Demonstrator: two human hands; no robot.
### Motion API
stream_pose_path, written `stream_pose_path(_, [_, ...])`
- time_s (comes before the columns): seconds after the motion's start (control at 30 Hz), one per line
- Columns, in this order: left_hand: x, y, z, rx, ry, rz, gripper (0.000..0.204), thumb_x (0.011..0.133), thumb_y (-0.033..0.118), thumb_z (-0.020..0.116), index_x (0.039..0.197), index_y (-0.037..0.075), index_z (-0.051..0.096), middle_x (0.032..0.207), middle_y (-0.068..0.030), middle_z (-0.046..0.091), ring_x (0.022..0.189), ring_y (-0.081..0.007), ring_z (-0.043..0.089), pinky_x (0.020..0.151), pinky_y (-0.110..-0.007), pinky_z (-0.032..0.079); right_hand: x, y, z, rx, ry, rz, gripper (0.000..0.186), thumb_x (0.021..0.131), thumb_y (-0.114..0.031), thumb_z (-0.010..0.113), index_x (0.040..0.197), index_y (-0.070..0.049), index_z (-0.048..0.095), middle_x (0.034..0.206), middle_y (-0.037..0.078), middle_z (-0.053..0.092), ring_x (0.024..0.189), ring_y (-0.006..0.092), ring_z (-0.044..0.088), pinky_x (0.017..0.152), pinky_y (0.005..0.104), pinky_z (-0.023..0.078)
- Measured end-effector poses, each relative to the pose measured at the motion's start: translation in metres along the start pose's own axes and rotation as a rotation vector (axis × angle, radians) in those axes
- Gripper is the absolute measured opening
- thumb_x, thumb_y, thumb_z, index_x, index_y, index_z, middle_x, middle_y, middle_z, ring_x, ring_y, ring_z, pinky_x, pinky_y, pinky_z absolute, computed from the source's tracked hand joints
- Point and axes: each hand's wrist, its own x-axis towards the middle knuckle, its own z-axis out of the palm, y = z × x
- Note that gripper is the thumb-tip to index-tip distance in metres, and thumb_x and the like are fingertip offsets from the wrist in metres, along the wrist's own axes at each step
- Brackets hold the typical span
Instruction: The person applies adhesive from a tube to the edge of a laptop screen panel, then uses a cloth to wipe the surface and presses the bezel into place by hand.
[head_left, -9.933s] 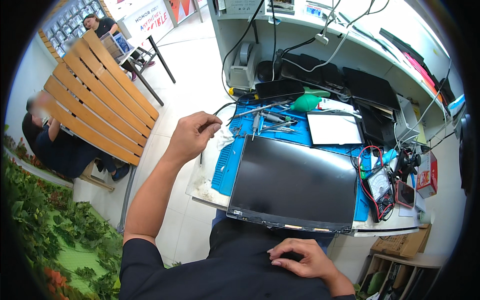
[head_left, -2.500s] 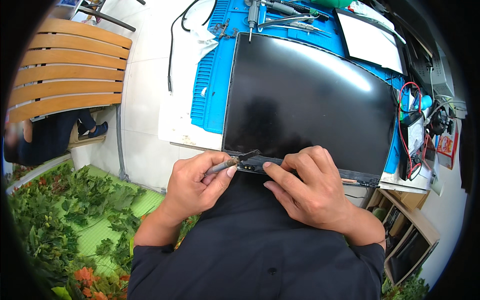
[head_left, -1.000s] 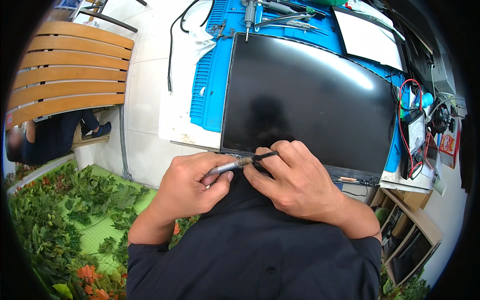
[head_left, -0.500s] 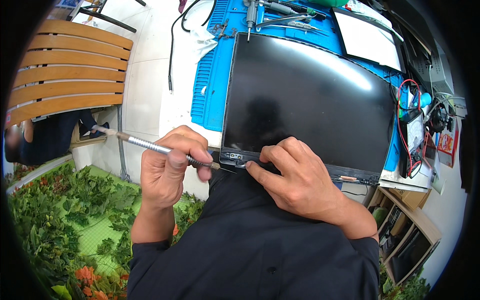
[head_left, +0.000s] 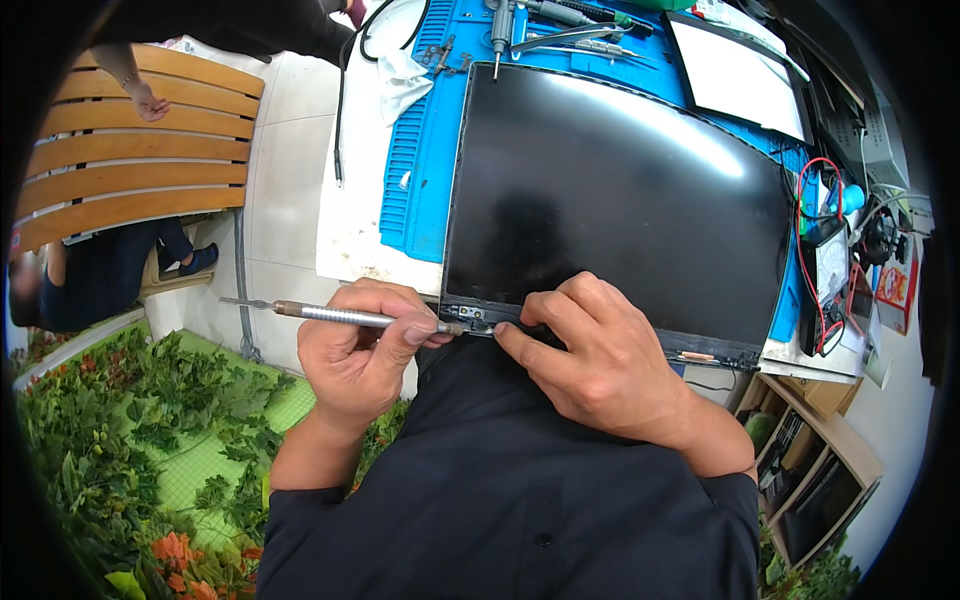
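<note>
A black laptop screen (head_left: 620,210) lies flat, its lower edge towards me. Between the thumb and fingers of my left hand (head_left: 365,345) is a slim double-ended metal pick (head_left: 345,316) with a ribbed silver handle. Its flat end points left; its other end reaches the screen's lower left corner, beside a small hinge mount (head_left: 470,313) with brass-coloured holes. My right hand (head_left: 605,355) rests curled on the screen's lower edge, a fingertip pressing next to a small shiny piece at that corner. What lies under that fingertip is hidden.
Under the screen is a blue work mat (head_left: 412,200); screwdrivers (head_left: 502,35) and tweezers lie at its far edge. A white panel (head_left: 735,80) and red and black wires (head_left: 800,215) sit right. Left stands a slatted wooden bench (head_left: 150,150), with another person's hand (head_left: 150,104) above it.
My left hand has brought the pick's working end to the screen's corner, levelling the handle. The right hand stays nearly still. Another person has come into view at the upper left.
</note>
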Motion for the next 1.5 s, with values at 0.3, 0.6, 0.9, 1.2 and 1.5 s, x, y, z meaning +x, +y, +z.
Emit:
stream_pose_path(0.3, [-0.003, -0.003, 0.002, 0.085, 0.064, 0.001, 0.012, 0.104, 0.000, 0.080, 0.106, -0.008, 0.072, 0.097, -0.0169, 0.078, 0.079, -0.0186, 0.078, 0.069, -0.029, 0.064, 0.006, 0.000, -0.001, -0.019, -0.029, -0.033, 0.029, 0.085, -0.014, 0.073, 0.110, 0.000, 0.077, 0.101, 0.009, 0.059, 0.093, 0.0253, 0.056, 0.076, 0.0365, 0.048])
stream_pose_path(0.6, [-0.004, -0.003, 0.005, 0.128, 0.043, -0.063, 0.011, 0.103, 0.003, 0.082, 0.103, -0.006, 0.076, 0.095, -0.0135, 0.078, 0.077, -0.0160, 0.077, 0.065, -0.026, 0.061, 0.003, -0.002, -0.003, -0.019, -0.038, -0.006, 0.032, 0.084, -0.013, 0.073, 0.113, 0.000, 0.077, 0.103, 0.009, 0.060, 0.095, 0.0257, 0.057, 0.079, 0.0376, 0.051])
stream_pose_path(0.9, [-0.002, -0.005, 0.001, 0.203, 0.000, -0.023, 0.012, 0.102, 0.005, 0.084, 0.102, -0.004, 0.076, 0.093, -0.0130, 0.079, 0.076, -0.0167, 0.076, 0.064, -0.029, 0.059, 0.002, -0.002, 0.001, 0.015, 0.053, 0.080, 0.028, 0.084, -0.006, 0.082, 0.111, 0.001, 0.078, 0.099, 0.007, 0.062, 0.091, 0.0247, 0.059, 0.078, 0.0378, 0.053])
stream_pose_path(1.2, [0.003, -0.005, -0.007, 0.418, -0.166, 0.254, 0.025, 0.092, 0.017, 0.096, 0.100, 0.004, 0.075, 0.090, -0.0106, 0.081, 0.078, -0.0220, 0.079, 0.067, -0.031, 0.062, 0.006, -0.002, 0.001, 0.052, 0.064, 0.100, 0.026, 0.083, -0.005, 0.085, 0.107, 0.001, 0.077, 0.096, 0.007, 0.061, 0.089, 0.0251, 0.058, 0.076, 0.0376, 0.052])
stream_pose_path(1.5, [0.005, -0.006, -0.006, 0.436, -0.153, 0.261, 0.028, 0.090, 0.016, 0.098, 0.100, 0.004, 0.075, 0.089, -0.0116, 0.081, 0.078, -0.0223, 0.079, 0.067, -0.031, 0.062, 0.006, -0.002, 0.001, 0.074, 0.060, 0.119, 0.025, 0.083, -0.005, 0.086, 0.105, 0.001, 0.077, 0.094, 0.006, 0.059, 0.088, 0.0252, 0.057, 0.075, 0.0376, 0.051])
